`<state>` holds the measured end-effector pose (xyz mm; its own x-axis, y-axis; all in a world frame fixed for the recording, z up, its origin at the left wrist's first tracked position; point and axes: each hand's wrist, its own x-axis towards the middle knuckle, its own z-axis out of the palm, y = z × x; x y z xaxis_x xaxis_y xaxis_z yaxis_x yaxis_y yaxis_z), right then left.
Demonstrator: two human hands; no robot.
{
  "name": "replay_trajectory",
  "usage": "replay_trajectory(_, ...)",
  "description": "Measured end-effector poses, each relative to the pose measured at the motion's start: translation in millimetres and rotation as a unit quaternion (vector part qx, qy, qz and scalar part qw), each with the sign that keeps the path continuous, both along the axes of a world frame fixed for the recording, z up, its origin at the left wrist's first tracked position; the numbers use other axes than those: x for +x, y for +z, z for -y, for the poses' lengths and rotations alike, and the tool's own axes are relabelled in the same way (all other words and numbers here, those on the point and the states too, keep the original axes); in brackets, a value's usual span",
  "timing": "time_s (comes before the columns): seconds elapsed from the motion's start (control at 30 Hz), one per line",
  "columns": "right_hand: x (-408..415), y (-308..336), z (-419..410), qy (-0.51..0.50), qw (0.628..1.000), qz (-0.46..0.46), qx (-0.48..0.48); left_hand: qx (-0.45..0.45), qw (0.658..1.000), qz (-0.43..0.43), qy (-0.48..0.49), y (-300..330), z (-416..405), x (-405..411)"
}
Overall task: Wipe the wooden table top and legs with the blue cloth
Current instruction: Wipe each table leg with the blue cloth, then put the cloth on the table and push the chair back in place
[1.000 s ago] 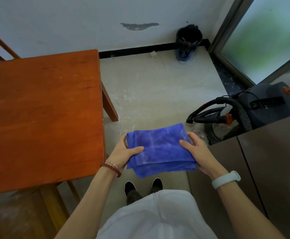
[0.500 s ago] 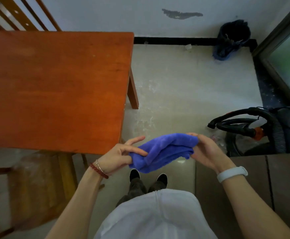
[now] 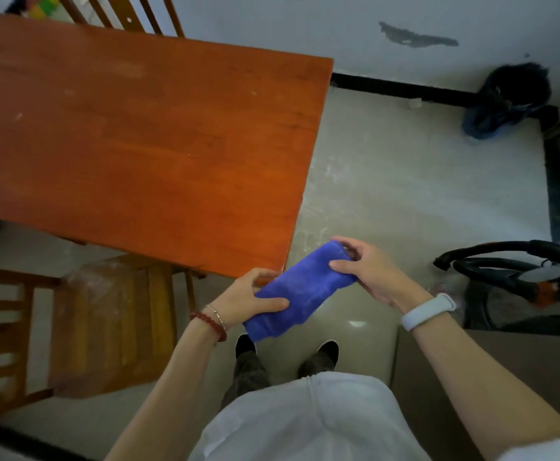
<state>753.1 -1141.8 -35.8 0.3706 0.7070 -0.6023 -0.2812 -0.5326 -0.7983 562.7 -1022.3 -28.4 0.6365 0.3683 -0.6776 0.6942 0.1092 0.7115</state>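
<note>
The blue cloth point(image 3: 300, 291) is folded into a narrow bundle and held in the air in front of me, just off the near right corner of the wooden table point(image 3: 145, 141). My left hand point(image 3: 248, 299) grips its lower end, thumb across the top. My right hand point(image 3: 368, 269) grips the upper end with curled fingers. The orange-brown table top fills the upper left of the view. Its legs are hidden under the top.
A wooden chair point(image 3: 105, 324) stands under the table's near edge, and another chair back point(image 3: 129, 15) rises behind the table. A black vacuum cleaner with hose point(image 3: 518, 277) sits at the right. A dark bucket with a mop point(image 3: 511, 98) stands by the wall.
The view has swung left, bringing more of the table in. The cloth went from a flat folded square to a narrow bundle, and both hands moved it towards the table corner.
</note>
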Motion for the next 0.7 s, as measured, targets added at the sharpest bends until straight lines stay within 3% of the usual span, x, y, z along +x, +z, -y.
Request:
replay_trajectory(0.17, -13.6, -3.4, -74.2, 0.052, 0.961, 0.272, 0.004, 0.026, 0.99, 0.027, 0.136, -24.5, -36.3, -25.7)
replay_trajectory(0.3, -7.2, -15.2, -142.9, 0.117, 0.917, 0.38, 0.006, 0.032, 0.972, 0.047, 0.227, -43.4, -45.1, -18.7)
replay_trajectory(0.4, -8.8, -23.4, -179.5, 0.18, 0.882, 0.434, 0.009, 0.112, 0.975, -0.008, 0.194, -49.1, -60.4, -14.5)
replay_trajectory(0.47, -13.8, -30.4, -192.6, 0.183, 0.86, 0.476, -0.017, 0.218, 0.968, -0.078, 0.102, -49.1, -71.5, -13.7)
replay_trajectory(0.53, -29.6, -33.5, -189.9, 0.158, 0.823, 0.543, -0.042, 0.334, 0.936, -0.112, 0.027, -50.5, -75.8, -18.1)
replay_trajectory(0.6, -53.3, -39.5, -173.7, 0.151, 0.773, 0.616, -0.026, 0.399, 0.912, -0.093, -0.005, -53.3, -75.9, -24.3)
replay_trajectory(0.7, -88.4, -57.4, -138.9, 0.224, 0.714, 0.662, -0.029, 0.482, 0.869, -0.092, -0.065, -69.1, -76.1, -29.9)
